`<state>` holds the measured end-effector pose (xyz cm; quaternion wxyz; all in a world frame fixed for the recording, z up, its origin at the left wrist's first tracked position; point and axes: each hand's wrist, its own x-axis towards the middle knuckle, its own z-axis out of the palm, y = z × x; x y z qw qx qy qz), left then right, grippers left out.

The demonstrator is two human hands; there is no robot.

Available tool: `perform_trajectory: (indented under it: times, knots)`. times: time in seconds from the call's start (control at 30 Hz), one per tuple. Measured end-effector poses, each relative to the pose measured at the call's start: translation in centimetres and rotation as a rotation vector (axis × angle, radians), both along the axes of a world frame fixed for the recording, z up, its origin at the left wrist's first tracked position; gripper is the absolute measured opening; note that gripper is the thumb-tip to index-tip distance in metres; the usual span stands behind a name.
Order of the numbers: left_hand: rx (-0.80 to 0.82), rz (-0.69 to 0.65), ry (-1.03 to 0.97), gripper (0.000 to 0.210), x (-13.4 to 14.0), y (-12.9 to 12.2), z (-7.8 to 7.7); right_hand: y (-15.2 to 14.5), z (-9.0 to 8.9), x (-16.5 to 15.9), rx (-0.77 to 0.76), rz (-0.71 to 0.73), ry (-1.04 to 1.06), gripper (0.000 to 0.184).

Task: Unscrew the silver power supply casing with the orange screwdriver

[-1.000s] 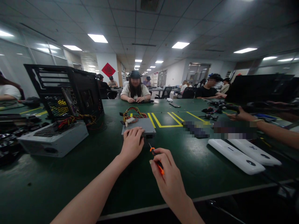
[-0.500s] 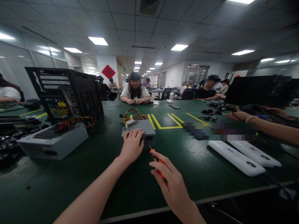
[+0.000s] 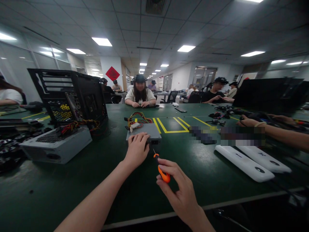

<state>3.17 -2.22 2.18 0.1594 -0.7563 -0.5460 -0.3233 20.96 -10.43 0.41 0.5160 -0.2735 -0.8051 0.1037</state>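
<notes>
A grey computer power supply (image 3: 143,129) lies on the green table in front of me, with a bundle of coloured wires and a white connector at its far left. My left hand (image 3: 137,146) grips it from the near side, its fingers curled over the top. Between the fingers and thumb of my right hand (image 3: 177,183) is a screwdriver (image 3: 164,175) with an orange and black handle. The thin shaft points up and away, towards the near face of the power supply by its socket. Whether the tip touches that face I cannot tell.
A black computer case (image 3: 72,96) and a second power supply (image 3: 56,145) stand at left. At right lie two white oblong devices (image 3: 243,162), a blurred dark object (image 3: 202,135) and cables. Another person's hands (image 3: 251,122) work there; a person (image 3: 140,93) sits opposite.
My right hand has opened its grasp somewhat around the screwdriver handle, which now shows more fully and has shifted slightly. My left hand stays on the power supply.
</notes>
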Motion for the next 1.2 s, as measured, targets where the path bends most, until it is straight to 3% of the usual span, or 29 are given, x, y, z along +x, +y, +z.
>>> perform_trajectory:
  times: [0.13, 0.4, 0.5, 0.67, 0.8, 0.97, 1.2]
  knots:
    - [-0.002, 0.003, 0.006, 0.033, 0.0, 0.1, 0.0, -0.2, -0.1, 0.1, 0.031, 0.007, -0.062, 0.034]
    - [-0.006, 0.001, 0.005, 0.033, -0.1, -0.1, 0.0, 0.2, -0.8, -0.3, 0.156, -0.155, -0.043, 0.024]
    - [-0.007, -0.004, 0.010, 0.033, -0.1, -0.1, 0.1, 0.4, -0.9, -0.4, 0.153, -0.256, -0.023, 0.018]
    - [-0.014, 0.001, 0.015, 0.032, 0.0, -0.2, 0.2, 0.6, -0.6, -0.7, 0.115, -0.437, -0.164, 0.017]
    - [-0.012, -0.002, 0.012, 0.032, 0.0, -0.1, 0.2, 0.5, -0.9, -1.1, 0.102, -0.398, -0.156, 0.016]
    - [-0.007, -0.007, 0.009, 0.032, 0.0, -0.1, 0.2, 0.6, -1.2, -0.9, 0.226, -0.321, -0.159, 0.023]
    - [-0.002, 0.002, 0.020, 0.032, 0.0, -0.1, 0.1, 0.4, -0.6, -0.9, 0.156, -0.307, -0.150, 0.020]
